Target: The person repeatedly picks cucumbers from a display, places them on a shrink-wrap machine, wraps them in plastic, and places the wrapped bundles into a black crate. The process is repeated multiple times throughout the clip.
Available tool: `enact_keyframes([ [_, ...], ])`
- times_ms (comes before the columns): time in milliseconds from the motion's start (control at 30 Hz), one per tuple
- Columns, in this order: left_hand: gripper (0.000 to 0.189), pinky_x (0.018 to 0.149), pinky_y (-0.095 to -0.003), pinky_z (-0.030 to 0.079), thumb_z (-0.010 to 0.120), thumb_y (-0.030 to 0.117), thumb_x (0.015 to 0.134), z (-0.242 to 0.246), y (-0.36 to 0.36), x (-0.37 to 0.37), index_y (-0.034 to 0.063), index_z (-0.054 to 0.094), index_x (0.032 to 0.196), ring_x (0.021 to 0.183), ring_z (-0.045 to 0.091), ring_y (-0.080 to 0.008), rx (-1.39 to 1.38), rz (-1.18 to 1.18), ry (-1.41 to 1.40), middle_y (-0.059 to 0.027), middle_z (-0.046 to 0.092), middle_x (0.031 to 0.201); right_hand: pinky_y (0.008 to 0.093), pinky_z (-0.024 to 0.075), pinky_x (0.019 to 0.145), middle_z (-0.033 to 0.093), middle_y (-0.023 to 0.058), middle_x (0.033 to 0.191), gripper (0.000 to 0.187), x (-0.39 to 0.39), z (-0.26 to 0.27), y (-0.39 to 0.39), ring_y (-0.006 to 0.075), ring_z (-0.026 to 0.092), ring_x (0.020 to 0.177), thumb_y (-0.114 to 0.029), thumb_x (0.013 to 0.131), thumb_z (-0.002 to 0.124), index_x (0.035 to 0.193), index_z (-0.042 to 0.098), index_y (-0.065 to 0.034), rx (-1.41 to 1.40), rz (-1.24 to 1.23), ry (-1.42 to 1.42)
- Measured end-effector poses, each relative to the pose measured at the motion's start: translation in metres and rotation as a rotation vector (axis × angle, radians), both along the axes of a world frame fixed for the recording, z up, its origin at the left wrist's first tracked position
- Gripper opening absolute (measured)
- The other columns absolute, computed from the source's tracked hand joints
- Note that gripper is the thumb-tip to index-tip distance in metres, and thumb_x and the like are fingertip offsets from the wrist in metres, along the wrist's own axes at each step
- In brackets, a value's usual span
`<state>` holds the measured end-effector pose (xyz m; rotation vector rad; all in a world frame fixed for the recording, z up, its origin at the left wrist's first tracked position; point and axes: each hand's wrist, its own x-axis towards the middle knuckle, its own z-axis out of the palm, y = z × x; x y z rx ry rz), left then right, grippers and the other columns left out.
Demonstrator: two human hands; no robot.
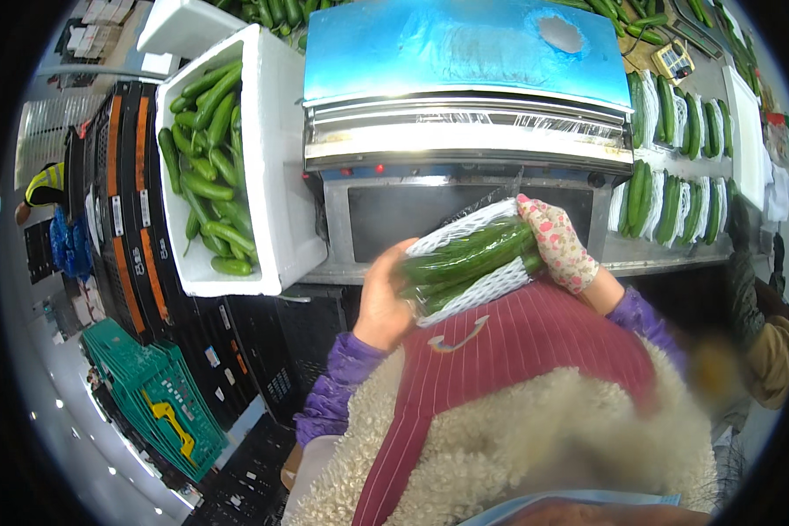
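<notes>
A pack of cucumbers in clear plastic film is held up in front of my apron, tilted up to the right. White foam netting runs along its upper and lower sides. My left hand, bare, grips its left end. My right hand, in a floral fabric glove, holds the right end. Loose film juts up behind the pack. Just beyond it is the dark plate of a film-wrapping machine, whose top is covered in blue plastic.
Left of the machine, a white foam box holds many loose cucumbers. Netted cucumber bundles lie in two rows at right. Black crates and a green crate stack at left. Another person's sleeve shows at right.
</notes>
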<state>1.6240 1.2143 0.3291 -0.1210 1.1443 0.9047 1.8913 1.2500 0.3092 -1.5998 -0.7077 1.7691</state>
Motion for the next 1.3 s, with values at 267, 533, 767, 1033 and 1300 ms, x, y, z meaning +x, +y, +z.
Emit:
enact_keyframes([
  [267,0.041,0.086,-0.0349,0.051,0.058,0.031,0.096,0.025,0.034,-0.029,-0.0050,0.061,0.116,0.091,0.064,-0.0241,0.724,-1.096,0.637,-0.0147,0.066,0.101,0.0347,0.0519,0.077,0.067,0.0228,0.100,0.050,-0.020,0.013,0.000,0.0223,0.067,0.089,-0.020,0.099,0.059,0.141,0.045,0.0034,0.502,0.347,-0.355],
  [533,0.095,0.094,-0.0418,0.048,0.090,0.052,0.061,0.031,0.045,0.009,-0.0026,0.051,0.128,0.110,0.062,-0.0362,0.903,-1.276,0.354,-0.0232,0.067,0.111,0.0344,0.0559,0.075,0.070,0.0252,0.101,0.069,-0.033,0.046,-0.008,0.0302,0.072,0.086,-0.015,0.098,0.060,0.156,0.023,-0.0062,0.680,0.565,-0.413],
  [767,0.106,0.095,-0.0386,0.050,0.095,0.042,0.054,0.040,0.031,0.007,-0.0021,0.044,0.135,0.107,0.065,-0.0387,0.893,-1.297,0.568,-0.0251,0.065,0.115,0.0360,0.0517,0.074,0.070,0.0188,0.089,0.031,-0.026,0.057,0.004,0.0283,0.067,0.080,-0.028,0.102,0.054,0.107,0.065,-0.0001,0.402,0.701,-0.281],
  [1033,0.071,0.101,-0.0365,0.047,0.084,0.021,0.077,0.055,0.035,-0.028,0.0016,0.047,0.134,0.114,0.061,-0.0231,0.760,-0.249,0.264,-0.0136,0.060,0.127,0.0306,0.0505,0.093,0.062,0.0101,0.122,0.063,-0.061,0.061,0.023,0.0165,0.061,0.106,-0.048,0.102,0.050,0.143,0.045,-0.0013,0.242,0.478,0.433],
  [1300,0.054,0.103,-0.0476,0.049,0.073,0.036,0.090,0.066,0.041,-0.041,0.0077,0.055,0.132,0.116,0.060,-0.0268,0.620,0.503,-0.388,-0.0102,0.062,0.127,0.0381,0.0428,0.104,0.049,0.0121,0.140,0.067,-0.105,0.065,0.009,0.0220,0.049,0.125,-0.055,0.101,0.047,0.142,0.041,-0.0031,0.165,0.495,0.776],
])
